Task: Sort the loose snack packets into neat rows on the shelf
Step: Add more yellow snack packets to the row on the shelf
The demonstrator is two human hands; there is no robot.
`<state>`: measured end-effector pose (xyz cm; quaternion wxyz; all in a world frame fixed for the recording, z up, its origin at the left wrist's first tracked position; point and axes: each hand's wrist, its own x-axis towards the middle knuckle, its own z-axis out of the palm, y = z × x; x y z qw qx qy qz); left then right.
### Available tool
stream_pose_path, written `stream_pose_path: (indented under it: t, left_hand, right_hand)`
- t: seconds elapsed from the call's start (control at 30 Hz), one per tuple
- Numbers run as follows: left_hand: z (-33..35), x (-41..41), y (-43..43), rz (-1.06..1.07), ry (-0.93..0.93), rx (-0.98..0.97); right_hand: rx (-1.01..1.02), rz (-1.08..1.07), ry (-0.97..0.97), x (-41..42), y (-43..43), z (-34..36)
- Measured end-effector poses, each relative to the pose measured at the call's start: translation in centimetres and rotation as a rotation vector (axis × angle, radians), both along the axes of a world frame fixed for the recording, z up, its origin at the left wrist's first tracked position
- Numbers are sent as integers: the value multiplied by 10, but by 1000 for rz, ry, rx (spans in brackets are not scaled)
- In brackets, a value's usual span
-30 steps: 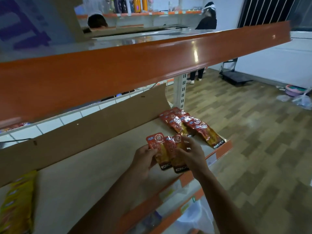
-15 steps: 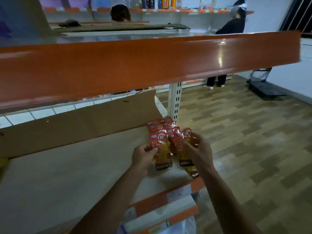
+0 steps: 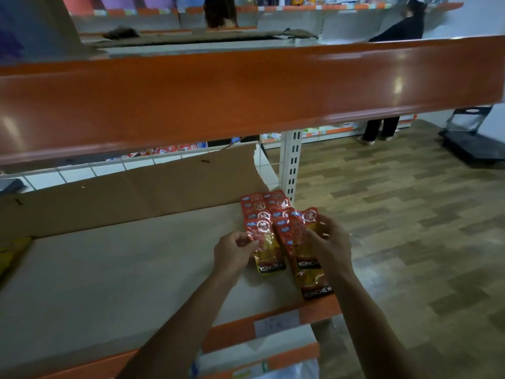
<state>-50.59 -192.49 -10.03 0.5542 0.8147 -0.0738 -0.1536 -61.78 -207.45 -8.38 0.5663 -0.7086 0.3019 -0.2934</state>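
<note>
View: you are looking down through the head camera, under the upper shelf [image 3: 246,91], at the lower shelf [image 3: 123,269].
Left hand [image 3: 235,251]: you are pinching the left packet [image 3: 269,250] by its side edge, thumb and curled fingers closing on the foil. This is probably so you can nudge it square without covering its face.
Right hand [image 3: 332,246]: you are gripping the right packet [image 3: 303,233], thumb pressing its front and fingers curling round its far edge. Whether it is lying flat or being lifted, I cannot tell.
Where the packets are: both are sitting at the right end of the lower shelf, side by side and touching, near the upright post [image 3: 292,165].
Rows behind [image 3: 262,206]: more red packets are overlapping like shingles back toward the cardboard liner [image 3: 136,195]. You appear to be extending those two columns forward so that each logo is showing.
Front packet [image 3: 317,289]: it is lying under the right packet with its lower end reaching the orange front lip [image 3: 246,330], likely marking where that row is ending.
Yellow packets [image 3: 13,253]: these are lying at the far left, well apart from your hands.
Judgement: you are working on alignment, and the left row is looking shorter than the right.
</note>
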Motion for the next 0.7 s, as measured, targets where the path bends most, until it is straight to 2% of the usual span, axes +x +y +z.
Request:
stream_pose_path:
  t: [0.33,0.6,0.7]
  left_hand:
    - [-1,-1,-4,-53,-226,207]
    - [2,-3,-3,-32,-297,245]
    - [5,-6,-2,10,-390,249]
  right_hand:
    - [-8,25,-3,1,-1,4]
    - [-62,55,20,5,8,4]
    - [-60,77,16,7,16,7]
